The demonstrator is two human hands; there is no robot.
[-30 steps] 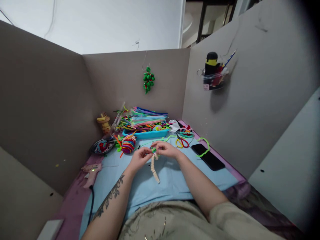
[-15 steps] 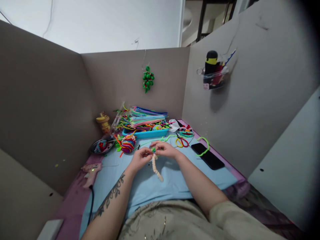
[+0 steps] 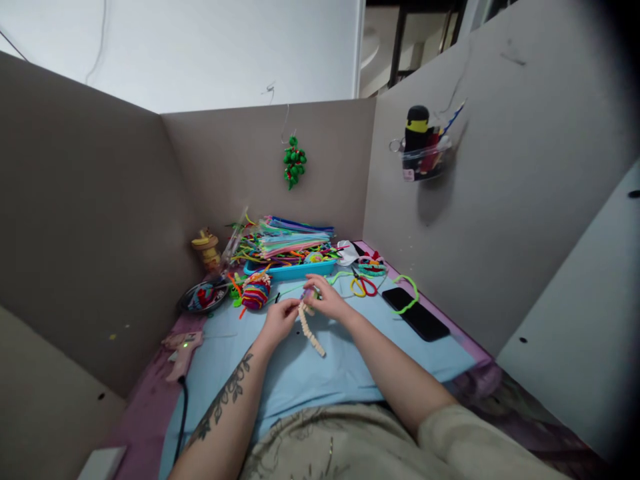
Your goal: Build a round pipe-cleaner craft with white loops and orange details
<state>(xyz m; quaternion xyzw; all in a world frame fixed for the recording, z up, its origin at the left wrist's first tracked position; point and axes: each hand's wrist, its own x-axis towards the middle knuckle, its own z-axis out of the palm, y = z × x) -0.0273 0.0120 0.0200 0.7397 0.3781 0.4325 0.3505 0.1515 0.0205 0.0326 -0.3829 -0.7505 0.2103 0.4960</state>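
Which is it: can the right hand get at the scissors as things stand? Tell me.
Probably yes. The scissors lie in the open on the blue mat just beyond the right hand, though that hand is pinching the cream coil.

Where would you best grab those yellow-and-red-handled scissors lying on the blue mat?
Probably by the looped handles of the yellow-and-red-handled scissors, coming from above on the near side. The loops lie flat on the light blue mat and face the person, while the blades point away toward the blue plastic tray, with loose green pipe cleaners beside them.
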